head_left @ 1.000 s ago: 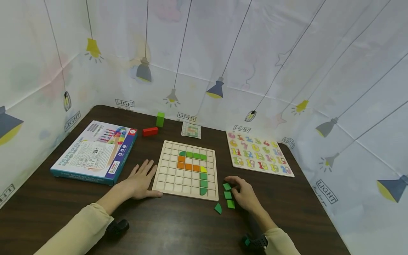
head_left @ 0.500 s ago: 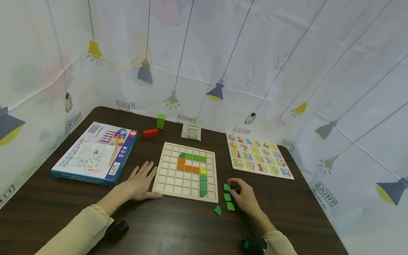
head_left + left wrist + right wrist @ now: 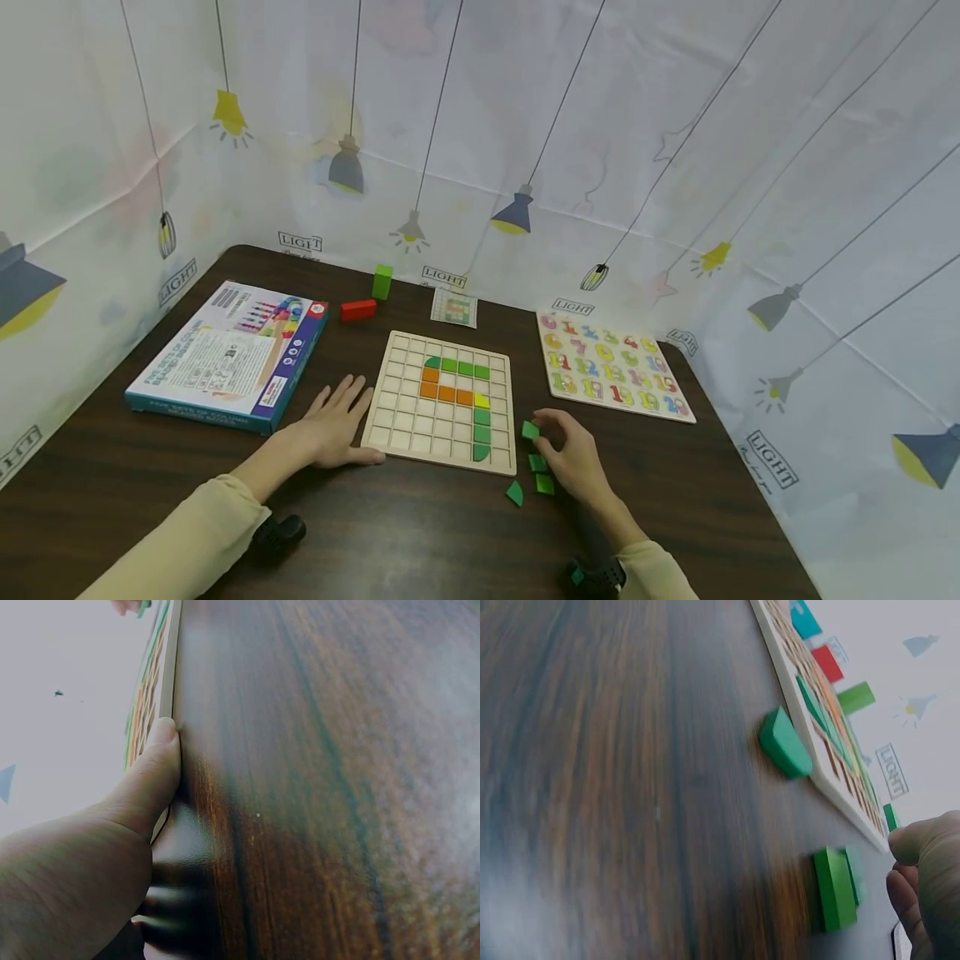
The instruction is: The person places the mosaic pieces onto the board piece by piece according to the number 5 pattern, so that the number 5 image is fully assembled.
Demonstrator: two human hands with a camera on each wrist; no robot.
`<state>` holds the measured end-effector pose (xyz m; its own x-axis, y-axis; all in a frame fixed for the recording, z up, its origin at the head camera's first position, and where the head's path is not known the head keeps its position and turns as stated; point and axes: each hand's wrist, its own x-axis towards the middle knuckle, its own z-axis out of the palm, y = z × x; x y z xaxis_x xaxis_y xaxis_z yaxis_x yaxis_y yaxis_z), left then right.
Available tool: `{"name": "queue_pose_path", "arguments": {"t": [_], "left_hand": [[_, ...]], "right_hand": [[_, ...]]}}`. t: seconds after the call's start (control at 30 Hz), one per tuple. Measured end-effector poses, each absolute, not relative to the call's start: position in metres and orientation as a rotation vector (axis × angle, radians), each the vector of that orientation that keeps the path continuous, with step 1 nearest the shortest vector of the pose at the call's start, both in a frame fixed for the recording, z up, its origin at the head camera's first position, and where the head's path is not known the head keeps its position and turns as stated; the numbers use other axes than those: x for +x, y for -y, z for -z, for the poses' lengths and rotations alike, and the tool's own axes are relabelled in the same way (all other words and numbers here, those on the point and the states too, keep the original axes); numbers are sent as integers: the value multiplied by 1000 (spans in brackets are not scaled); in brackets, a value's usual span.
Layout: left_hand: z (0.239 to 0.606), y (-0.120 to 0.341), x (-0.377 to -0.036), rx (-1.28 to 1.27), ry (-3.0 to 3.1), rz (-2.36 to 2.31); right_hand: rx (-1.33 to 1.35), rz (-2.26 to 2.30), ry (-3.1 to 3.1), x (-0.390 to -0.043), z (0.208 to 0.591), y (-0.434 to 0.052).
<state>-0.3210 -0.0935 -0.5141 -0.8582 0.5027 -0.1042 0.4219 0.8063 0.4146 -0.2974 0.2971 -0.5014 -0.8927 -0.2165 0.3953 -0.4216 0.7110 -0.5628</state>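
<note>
My right hand [image 3: 573, 454] pinches a green square tile [image 3: 530, 430] between thumb and fingers, just off the right edge of the wooden grid board [image 3: 416, 425]. In the right wrist view that tile [image 3: 890, 817] shows at the thumb tip. Two more green square tiles [image 3: 541, 473] lie below the hand, and a green quarter-round tile [image 3: 513, 492] sits near the board's lower right corner. On the board, green, orange and yellow tiles [image 3: 447, 392] form a bent line. My left hand [image 3: 333, 429] lies flat with fingers spread, its thumb [image 3: 163, 733] against the board's edge.
A boxed toy set [image 3: 225, 358] lies at the left. Behind the board are a red block [image 3: 357, 310], an upright green block [image 3: 382, 282] and a small pattern card [image 3: 454, 307]. A number puzzle board [image 3: 611, 367] lies at the back right, near the curtain.
The right hand has picked the farthest green square tile out of its row and moved it slightly away and toward the board. The left hand stays in place.
</note>
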Motion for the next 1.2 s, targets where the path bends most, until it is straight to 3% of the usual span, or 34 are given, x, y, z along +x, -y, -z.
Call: {"name": "queue_pose_path", "arguments": {"t": [1.2], "left_hand": [[488, 91, -309, 725, -2733, -599]], "right_hand": [[799, -1175, 2583, -297, 503, -231]]}}
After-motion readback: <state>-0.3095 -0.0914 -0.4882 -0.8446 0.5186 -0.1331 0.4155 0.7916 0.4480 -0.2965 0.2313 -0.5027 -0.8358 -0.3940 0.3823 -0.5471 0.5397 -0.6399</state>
